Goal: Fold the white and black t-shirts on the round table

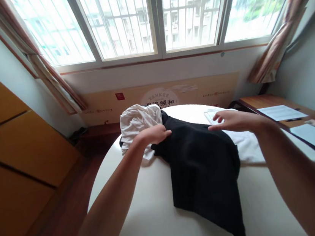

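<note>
- Head view: black cloth garment is spread across the cream bed; judged soft, light and limp, best taken at its upper edge.
- Left hand is held loosely curled at that edge; no grasp is seen.
- Right hand is held open above the garment, fingers spread.
- Crumpled white cloth is seen beyond the left hand.

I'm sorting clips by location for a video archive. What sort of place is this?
Probably a bedroom, possibly a rented or guest room. A bed with a pale cover fills the middle, a wooden cabinet stands on the left, and a wooden desk with papers stands on the right, below a barred window.
</note>
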A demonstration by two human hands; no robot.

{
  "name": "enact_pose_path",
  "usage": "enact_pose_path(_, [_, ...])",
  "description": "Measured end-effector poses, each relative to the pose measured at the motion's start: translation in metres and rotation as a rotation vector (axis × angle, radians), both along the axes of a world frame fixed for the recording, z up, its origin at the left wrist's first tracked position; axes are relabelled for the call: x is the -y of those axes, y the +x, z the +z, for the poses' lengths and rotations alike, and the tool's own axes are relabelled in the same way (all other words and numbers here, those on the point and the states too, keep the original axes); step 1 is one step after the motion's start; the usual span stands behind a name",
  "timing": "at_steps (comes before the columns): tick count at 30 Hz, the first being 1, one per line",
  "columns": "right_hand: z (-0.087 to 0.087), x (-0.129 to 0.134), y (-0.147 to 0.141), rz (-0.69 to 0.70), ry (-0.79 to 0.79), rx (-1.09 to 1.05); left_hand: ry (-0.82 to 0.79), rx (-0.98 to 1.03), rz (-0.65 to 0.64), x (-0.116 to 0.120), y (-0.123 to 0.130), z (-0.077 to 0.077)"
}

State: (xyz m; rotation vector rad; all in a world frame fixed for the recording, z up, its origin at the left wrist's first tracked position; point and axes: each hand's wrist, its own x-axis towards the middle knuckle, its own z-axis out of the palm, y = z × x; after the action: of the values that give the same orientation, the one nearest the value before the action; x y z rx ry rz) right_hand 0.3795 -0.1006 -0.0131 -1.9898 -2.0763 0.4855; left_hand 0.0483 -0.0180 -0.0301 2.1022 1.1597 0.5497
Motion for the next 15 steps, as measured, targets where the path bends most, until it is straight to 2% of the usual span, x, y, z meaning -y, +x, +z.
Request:
enact_pose_path(2, [-0.004,0.004,-0.009,0.102,-0.153,0.024,-0.032,-0.239,-0.160,0.005,-0.001,0.000])
enact_pose_path(3, [-0.006,0.005,-0.014,0.146,-0.203,0.027,-0.030,-0.294,-0.204,0.008,-0.001,0.002])
enact_pose_path(7, [-0.012,0.004,-0.023,0.243,-0.215,-0.106,0.100,0.006,-0.164,0.018,0.003,0.019])
enact_pose_path(10, [0.001,0.008,-0.013,0.180,-0.028,-0.364,0.119,0.260,-0.146,0.028,0.009,0.036])
enact_pose_path(13, [0.019,0.015,0.009,-0.004,0.248,-0.707,0.077,0.529,-0.064,0.034,0.010,0.054])
enact_pose_path(15, [0.027,0.017,0.028,-0.149,0.399,-0.916,0.072,0.640,0.011,0.029,0.003,0.062])
